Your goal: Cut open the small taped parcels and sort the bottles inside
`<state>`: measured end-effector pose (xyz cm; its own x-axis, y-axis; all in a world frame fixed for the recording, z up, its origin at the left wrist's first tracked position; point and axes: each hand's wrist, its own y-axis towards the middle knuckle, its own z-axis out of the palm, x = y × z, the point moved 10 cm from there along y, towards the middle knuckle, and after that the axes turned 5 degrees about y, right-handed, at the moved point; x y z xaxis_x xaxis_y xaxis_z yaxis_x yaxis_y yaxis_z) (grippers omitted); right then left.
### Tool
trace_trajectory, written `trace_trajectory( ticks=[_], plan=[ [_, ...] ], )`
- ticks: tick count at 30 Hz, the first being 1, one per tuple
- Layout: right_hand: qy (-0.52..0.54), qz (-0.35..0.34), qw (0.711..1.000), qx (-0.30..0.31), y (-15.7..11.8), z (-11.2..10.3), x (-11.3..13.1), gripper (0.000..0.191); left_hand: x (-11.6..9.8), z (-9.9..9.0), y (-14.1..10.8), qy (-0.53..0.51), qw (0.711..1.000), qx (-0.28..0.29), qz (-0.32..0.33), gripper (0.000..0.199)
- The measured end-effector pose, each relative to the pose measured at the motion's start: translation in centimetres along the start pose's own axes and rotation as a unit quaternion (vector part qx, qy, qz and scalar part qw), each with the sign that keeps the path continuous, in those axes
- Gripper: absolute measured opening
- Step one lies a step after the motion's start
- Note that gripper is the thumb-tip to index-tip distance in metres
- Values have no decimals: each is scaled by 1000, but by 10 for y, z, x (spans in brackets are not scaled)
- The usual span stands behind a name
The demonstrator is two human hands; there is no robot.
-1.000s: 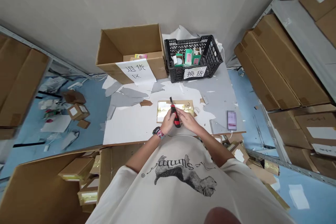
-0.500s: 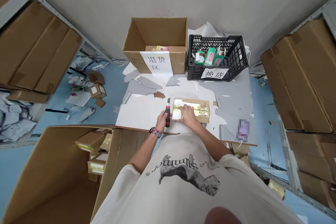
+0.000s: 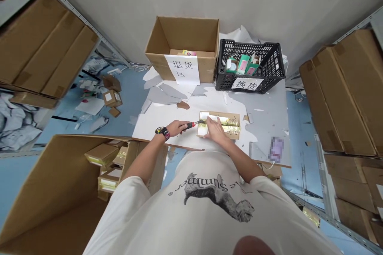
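A small brown cardboard box (image 3: pixel 235 132) with shiny yellowish tape and white labels lies flat on the white-covered table (image 3: pixel 167 117). My left hand (image 3: pixel 176 128), below a dark watch, is wrapped round a red and black utility knife (image 3: pixel 190 125). The knife points right, and its blade reaches the left part of the box, beside my right fingers. My right hand (image 3: pixel 214 129) rests on top of the box with its fingers spread, pressing on the label side. The blade tip is too small to make out exactly.
At the table's back stand an open carton (image 3: pixel 206 65) with a paper sign and a black crate (image 3: pixel 266 81) holding green boxes. Torn paper and a blurred purple item (image 3: pixel 276 149) lie on the table. A large carton (image 3: pixel 60 191) of parcels stands lower left.
My left hand has swung the knife from upright beside the box to pointing right, with its blade at the box. My right hand stays on the box. The view has shifted slightly.
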<state>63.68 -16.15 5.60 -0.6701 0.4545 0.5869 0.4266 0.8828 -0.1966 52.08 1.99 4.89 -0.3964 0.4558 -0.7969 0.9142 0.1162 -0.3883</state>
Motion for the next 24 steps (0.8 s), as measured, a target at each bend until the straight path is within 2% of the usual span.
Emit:
trace_trajectory(
  ticks=[7, 11, 16, 19, 21, 24],
  plan=[
    [10, 0, 1000, 17, 1, -2, -3, 85, -5, -3, 4, 11, 997, 71, -7, 53],
    [31, 0, 1000, -5, 0, -4, -3, 63, 9, 5, -12, -23, 997, 70, -31, 58],
    [59, -1, 998, -29, -1, -4, -4, 42, 30, 19, -30, -68, 995, 28, -63, 62],
    [90, 12, 996, -27, 1, -3, -9, 29, 25, 25, -26, -74, 996, -7, -53, 59],
    [105, 18, 994, -22, 3, -3, -13, 18, 21, 30, -22, -86, 995, -10, -54, 59],
    [115, 25, 993, -12, 5, -2, -15, 8, 14, 44, -23, -95, 993, 42, -52, 57]
  ],
)
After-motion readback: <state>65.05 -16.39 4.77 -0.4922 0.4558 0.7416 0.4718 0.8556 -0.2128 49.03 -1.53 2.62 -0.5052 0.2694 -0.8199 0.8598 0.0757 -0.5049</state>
